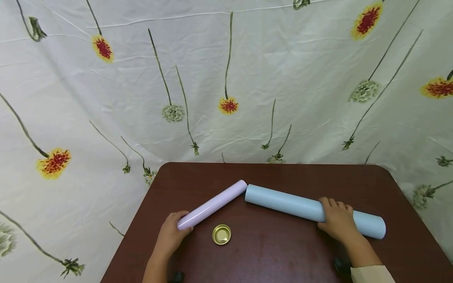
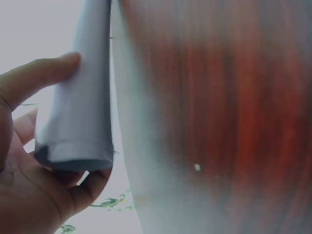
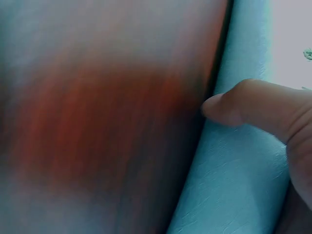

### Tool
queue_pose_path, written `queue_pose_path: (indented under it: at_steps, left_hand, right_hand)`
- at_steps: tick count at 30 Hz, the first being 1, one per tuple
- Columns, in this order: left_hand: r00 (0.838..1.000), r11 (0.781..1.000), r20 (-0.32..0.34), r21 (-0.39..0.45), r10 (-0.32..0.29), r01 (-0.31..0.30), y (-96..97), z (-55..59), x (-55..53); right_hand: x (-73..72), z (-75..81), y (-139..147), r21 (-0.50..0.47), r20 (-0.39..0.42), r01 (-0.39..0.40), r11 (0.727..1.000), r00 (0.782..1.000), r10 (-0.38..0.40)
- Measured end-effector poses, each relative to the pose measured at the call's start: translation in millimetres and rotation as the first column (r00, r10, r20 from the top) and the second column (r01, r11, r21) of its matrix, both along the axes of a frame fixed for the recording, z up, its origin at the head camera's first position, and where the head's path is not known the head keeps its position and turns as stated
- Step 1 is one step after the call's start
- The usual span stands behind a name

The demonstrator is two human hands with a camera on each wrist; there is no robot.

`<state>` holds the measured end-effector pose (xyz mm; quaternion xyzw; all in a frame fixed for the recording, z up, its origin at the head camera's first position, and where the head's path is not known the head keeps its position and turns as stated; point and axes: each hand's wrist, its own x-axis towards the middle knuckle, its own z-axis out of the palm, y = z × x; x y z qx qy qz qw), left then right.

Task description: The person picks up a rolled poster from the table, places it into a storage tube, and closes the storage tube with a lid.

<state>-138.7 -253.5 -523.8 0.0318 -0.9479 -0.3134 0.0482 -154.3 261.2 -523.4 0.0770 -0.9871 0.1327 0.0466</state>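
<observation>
My left hand [image 1: 171,232] grips the near end of a lavender tube [image 1: 214,204], which slants away to the right across the table. In the left wrist view the thumb lies along the lavender tube [image 2: 83,97], with fingers curled beneath its open end. My right hand [image 1: 337,220] holds a thicker pale blue roll [image 1: 283,201] around its right half. The right wrist view shows the thumb over the side of the blue roll [image 3: 234,180]. The far end of the lavender tube is right at the left end of the blue roll.
A small round gold dish [image 1: 221,234] sits between the two hands, nearer the left one. The dark brown table [image 1: 276,255] has rounded far corners. Behind it hangs a white cloth [image 1: 226,70] printed with flowers.
</observation>
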Motion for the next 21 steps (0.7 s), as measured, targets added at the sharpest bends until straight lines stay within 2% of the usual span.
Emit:
queue_pose_path:
  at_steps: [8,13,21]
  left_hand:
    - [0.997,0.988,0.038,0.138,0.06,-0.065,0.7,-1.2,0.4]
    - [0.993,0.963,0.055,0.245,0.101,-0.111,1.6,0.9,1.7]
    - [0.982,0.919,0.089,0.347,0.165,-0.186,3.5,5.5,2.9]
  right_hand:
    - [2.4,0.1,-1.1,-0.012,-0.017,0.009,1.0,1.0,-0.009]
    - [4.8,-3.0,-0.1,-0.028,-0.032,0.013,1.0,0.999,-0.013]
    - [7.1,-1.0,6.1,-0.035,-0.053,0.009,0.999,0.999,-0.011]
